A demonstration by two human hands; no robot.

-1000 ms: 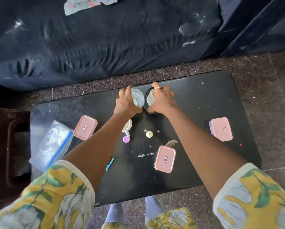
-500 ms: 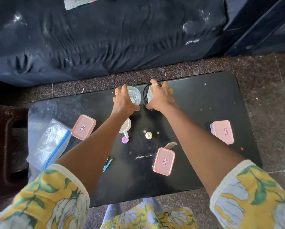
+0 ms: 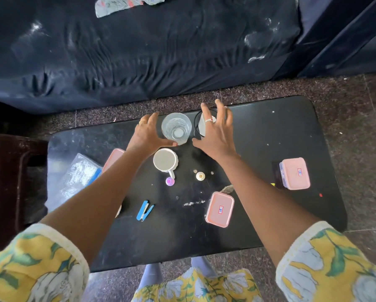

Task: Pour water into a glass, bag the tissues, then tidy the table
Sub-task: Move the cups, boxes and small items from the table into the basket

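A clear glass (image 3: 176,129) stands upright near the far edge of the black table (image 3: 259,136). My left hand (image 3: 147,136) cups its left side, fingers apart, thumb at the base of the glass. My right hand (image 3: 216,134) hovers with spread fingers over a black round holder (image 3: 199,125) with something white in it, just right of the glass. A clear zip bag (image 3: 76,179) with a blue seal lies at the table's left end. A small crumpled scrap (image 3: 227,188) lies by my right forearm.
A white mug (image 3: 165,160) stands just in front of the glass. Three pink lidded boxes (image 3: 219,209) (image 3: 296,173) (image 3: 115,158), a blue stapler (image 3: 145,210) and two small caps (image 3: 170,181) (image 3: 200,176) lie about. A dark sofa (image 3: 139,51) sits beyond the table.
Both hands have loosened: the left has slid off the glass top to its side, and the right hand's fingers have lifted and spread above the black holder.
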